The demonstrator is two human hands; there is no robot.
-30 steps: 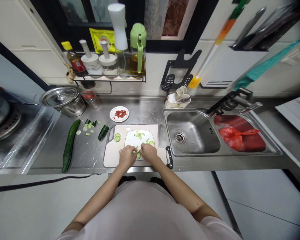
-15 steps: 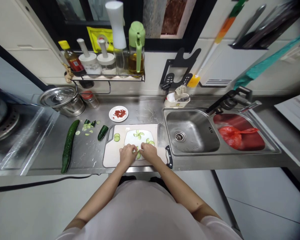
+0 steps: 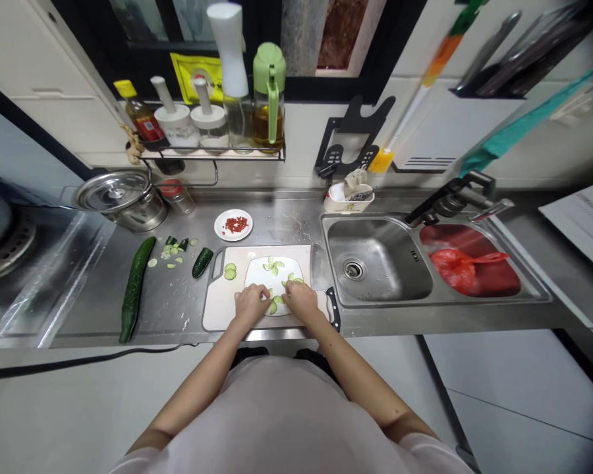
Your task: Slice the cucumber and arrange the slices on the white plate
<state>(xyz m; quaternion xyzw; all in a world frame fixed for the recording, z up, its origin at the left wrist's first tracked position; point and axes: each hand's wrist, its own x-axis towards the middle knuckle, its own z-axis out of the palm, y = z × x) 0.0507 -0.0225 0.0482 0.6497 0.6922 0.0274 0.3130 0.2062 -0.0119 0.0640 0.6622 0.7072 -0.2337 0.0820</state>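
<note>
A white square plate (image 3: 257, 271) lies on the cutting board (image 3: 222, 306). Cucumber slices (image 3: 275, 265) are grouped in fans at its back, its right side and its front. Over the plate's front left edge my left hand (image 3: 252, 303) has its fingertips curled together; anything in them is too small to make out. My right hand (image 3: 300, 300) is at the plate's right side, fingers bent and pressed together beside the front slices (image 3: 275, 304); what they grip is hidden. A few round slices (image 3: 230, 271) sit on the board left of the plate. A knife with a black handle (image 3: 334, 309) lies at the board's right end.
Left of the board are a whole cucumber (image 3: 137, 289), a cut cucumber piece (image 3: 202, 263) and scraps (image 3: 170, 250). Behind it stands a small plate of red bits (image 3: 222, 227). The sink (image 3: 380, 263) is on the right, a steel pot (image 3: 123, 201) at the back left.
My right hand has shifted slightly right, away from the front slices, so more of them shows. My left hand has stayed nearly in place.
</note>
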